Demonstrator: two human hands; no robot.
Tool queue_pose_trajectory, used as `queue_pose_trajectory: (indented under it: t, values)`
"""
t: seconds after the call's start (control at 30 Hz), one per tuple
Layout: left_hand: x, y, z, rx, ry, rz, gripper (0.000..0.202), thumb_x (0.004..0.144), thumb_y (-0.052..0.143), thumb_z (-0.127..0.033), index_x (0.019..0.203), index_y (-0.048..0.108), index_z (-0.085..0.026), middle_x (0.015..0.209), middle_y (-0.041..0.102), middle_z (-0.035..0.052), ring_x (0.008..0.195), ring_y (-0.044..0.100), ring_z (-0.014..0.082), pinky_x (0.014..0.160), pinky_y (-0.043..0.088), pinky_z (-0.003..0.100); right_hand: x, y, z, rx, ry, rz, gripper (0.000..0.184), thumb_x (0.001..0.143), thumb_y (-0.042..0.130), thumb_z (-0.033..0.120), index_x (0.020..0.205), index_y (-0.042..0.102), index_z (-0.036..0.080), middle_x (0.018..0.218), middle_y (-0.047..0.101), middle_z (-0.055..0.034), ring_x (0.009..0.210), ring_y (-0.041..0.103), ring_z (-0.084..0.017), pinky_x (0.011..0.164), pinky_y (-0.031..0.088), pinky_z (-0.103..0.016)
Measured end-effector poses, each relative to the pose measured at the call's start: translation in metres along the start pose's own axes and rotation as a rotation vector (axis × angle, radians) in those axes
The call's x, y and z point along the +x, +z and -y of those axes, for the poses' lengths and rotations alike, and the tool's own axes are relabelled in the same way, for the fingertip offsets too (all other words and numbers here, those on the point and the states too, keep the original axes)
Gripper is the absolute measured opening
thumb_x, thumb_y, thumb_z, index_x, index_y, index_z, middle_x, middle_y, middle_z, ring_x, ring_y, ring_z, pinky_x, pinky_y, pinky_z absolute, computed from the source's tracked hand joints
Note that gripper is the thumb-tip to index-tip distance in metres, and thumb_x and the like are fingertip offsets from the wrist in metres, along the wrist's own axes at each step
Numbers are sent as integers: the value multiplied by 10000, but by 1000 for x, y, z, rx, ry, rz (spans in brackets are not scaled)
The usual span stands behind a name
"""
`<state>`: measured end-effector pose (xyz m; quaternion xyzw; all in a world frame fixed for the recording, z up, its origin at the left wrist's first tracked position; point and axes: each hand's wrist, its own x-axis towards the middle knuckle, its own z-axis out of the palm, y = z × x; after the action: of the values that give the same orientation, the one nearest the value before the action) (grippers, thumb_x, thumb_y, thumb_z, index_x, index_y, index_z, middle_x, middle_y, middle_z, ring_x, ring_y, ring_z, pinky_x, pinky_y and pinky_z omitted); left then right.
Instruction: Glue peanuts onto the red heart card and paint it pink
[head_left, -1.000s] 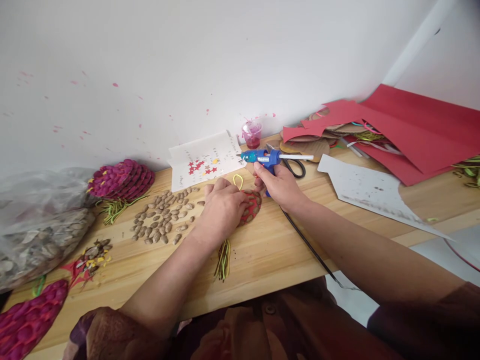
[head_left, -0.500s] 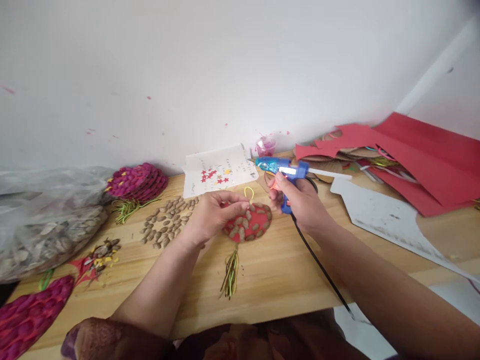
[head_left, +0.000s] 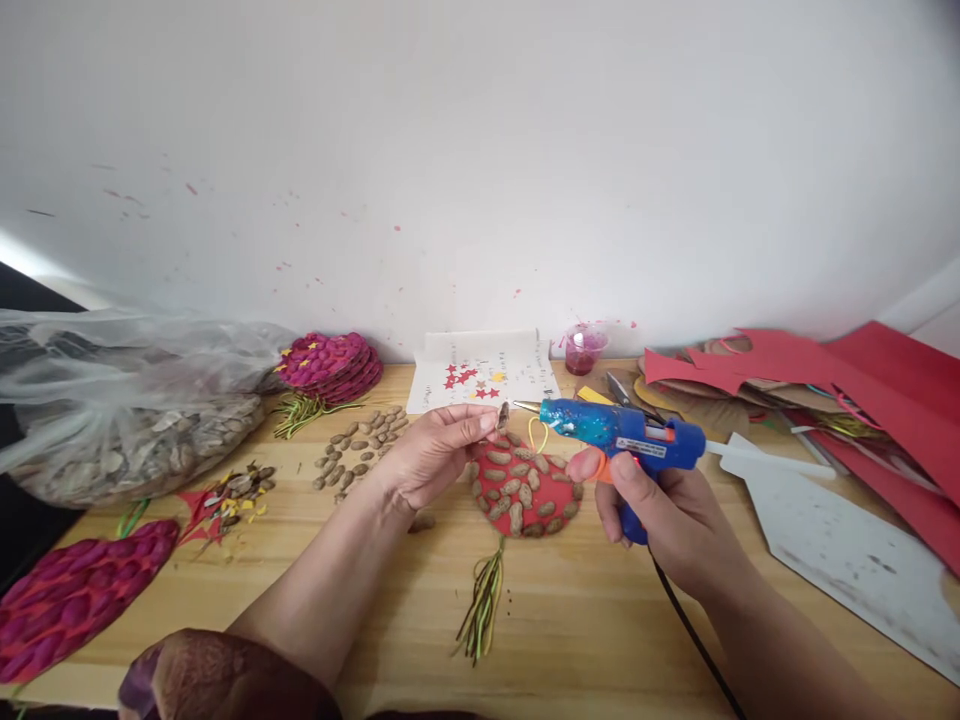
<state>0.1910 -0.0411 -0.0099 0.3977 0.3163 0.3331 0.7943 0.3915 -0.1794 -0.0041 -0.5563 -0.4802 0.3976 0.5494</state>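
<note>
My left hand (head_left: 431,452) pinches a small brown shell piece (head_left: 503,415) between thumb and fingers, held up just off the nozzle of a blue glue gun (head_left: 622,432). My right hand (head_left: 667,515) grips the gun's handle, index finger on the orange trigger, nozzle pointing left at the shell. Below them on the wooden table (head_left: 585,620) lies a red round disc (head_left: 525,490) partly covered with glued shells, with a yellow loop at its top and a green-yellow tassel (head_left: 484,600) at its bottom.
Loose shells (head_left: 360,445) lie left of the disc. A plastic bag of shells (head_left: 127,430) sits far left, purple shell-covered discs (head_left: 330,362) behind, one (head_left: 75,590) at front left. Sticker sheet (head_left: 484,375), pink cup (head_left: 583,350), scissors, red paper (head_left: 862,385) and white card (head_left: 840,550) fill the right.
My left hand lifted off the red disc and now holds a shell up to the glue gun's nozzle. The right hand swung the gun down and nearer. The view shifted right and up.
</note>
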Motion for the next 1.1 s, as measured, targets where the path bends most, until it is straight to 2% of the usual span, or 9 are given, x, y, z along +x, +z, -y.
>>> queue_pose_trajectory:
  t: [0.23,0.53,1.1]
  values:
    - [-1,-1,1,-3,10,41,313,587,991,-327,688,760,-141,672,685,14,645,582,111,673,435,247,-1,1,-1,-113,-42,-10,479,947,544,672,874,680,219,508,548,17,463,453,-144,475,323,-303]
    - [0,-2,4,-11,-9,46,325,590,993,-326,738,778,-134,698,704,25,681,609,117,718,463,244,5,-6,-15,-134,-148,53,420,996,530,577,873,678,204,485,556,24,436,468,-131,447,343,-274]
    - [2,-4,7,-13,-14,55,322,594,989,-327,747,783,-133,698,702,28,660,603,118,698,450,246,5,-5,-11,-162,-159,48,396,998,528,570,869,652,216,499,565,23,438,502,-147,448,368,-290]
